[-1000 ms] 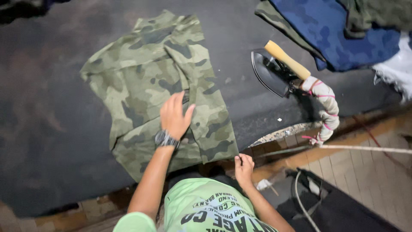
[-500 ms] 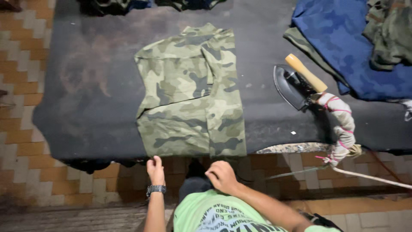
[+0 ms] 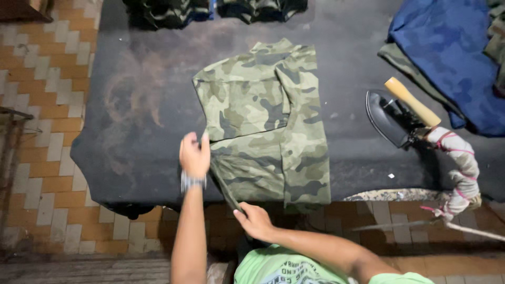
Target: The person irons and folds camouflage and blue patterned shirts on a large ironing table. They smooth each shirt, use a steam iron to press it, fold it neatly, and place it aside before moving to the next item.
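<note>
On the dark table, both hands point(image 3: 194, 156) point(image 3: 255, 220) pinch the camouflage shirt's point(image 3: 268, 126) left edge, its length running away from the person.

A single view comes from a camera worn on the person's head, looking steeply down, almost straight from above. It faces away from the body across the dark worktop point(image 3: 131, 105), whose far edge meets the top of the frame. The person's forearms and chest enter from the bottom edge, close to the lens. Tiled floor point(image 3: 47, 79) shows along the left side and the bottom right.
</note>
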